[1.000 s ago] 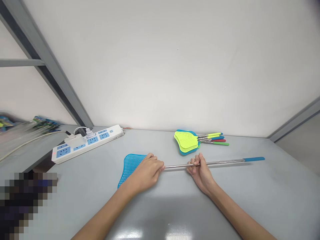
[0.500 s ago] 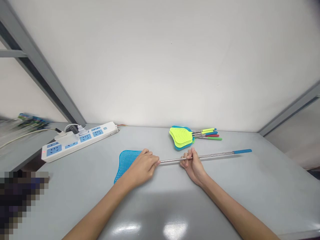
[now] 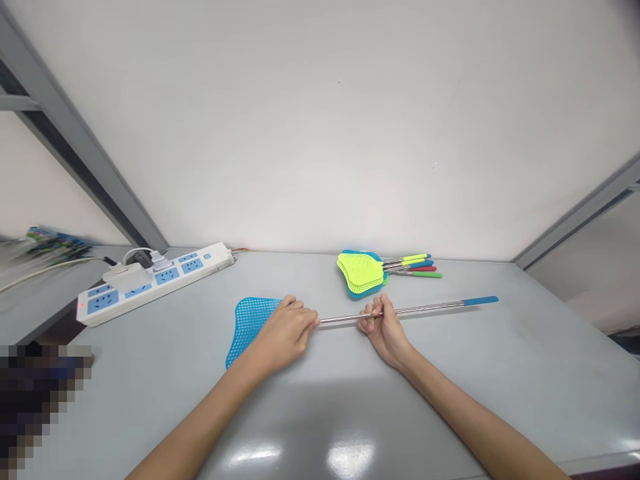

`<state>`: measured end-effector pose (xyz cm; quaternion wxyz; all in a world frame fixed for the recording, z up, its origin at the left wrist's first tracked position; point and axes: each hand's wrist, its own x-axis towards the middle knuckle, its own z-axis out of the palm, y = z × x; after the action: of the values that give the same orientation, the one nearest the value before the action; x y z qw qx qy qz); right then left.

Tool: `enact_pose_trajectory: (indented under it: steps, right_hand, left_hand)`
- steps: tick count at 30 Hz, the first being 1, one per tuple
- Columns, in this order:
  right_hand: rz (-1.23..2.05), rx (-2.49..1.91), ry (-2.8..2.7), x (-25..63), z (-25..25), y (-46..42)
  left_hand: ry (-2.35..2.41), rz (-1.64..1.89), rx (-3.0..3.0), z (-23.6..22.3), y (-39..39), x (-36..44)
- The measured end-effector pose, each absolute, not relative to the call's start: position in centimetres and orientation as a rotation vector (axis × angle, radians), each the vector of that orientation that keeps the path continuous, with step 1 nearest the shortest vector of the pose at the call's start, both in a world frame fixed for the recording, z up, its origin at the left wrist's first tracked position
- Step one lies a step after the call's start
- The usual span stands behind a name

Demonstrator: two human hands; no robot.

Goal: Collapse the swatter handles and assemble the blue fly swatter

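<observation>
A blue fly swatter with a long metal telescopic rod and a blue grip lies sideways across my front, its head to the left. My left hand is closed round the rod where it meets the perforated head, hiding that joint and part of the head. Further right, my right hand is wrapped round the middle of the rod, palm side up. The rod runs on past it to the blue grip at the right. Behind the rod lies a pile of fly swatters, yellow-green and blue heads stacked, with short rods and coloured grips.
A white power strip with plugs and cables sits at the table's left. Against the back edge of the grey table stands a white wall panel. Beyond the left frame post, blurred packaged items lie on another surface.
The view has shifted slightly. Both hands keep their hold on the blue fly swatter, and its rod looks the same length.
</observation>
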<state>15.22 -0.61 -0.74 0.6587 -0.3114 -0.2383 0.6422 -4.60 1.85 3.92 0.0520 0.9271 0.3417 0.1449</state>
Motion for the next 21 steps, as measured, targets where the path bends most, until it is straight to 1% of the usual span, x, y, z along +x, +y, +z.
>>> enact_pose_trajectory:
  steps: [16,21]
  right_hand:
    - [1.404,-0.768,-0.556,14.1,-0.5,0.3]
    - [1.407,-0.710,-0.532,13.3,-0.8,1.1]
  left_hand:
    - [1.073,0.490,2.831,3.8,1.8,-4.6]
    - [1.116,0.467,2.874,3.9,2.3,-5.3]
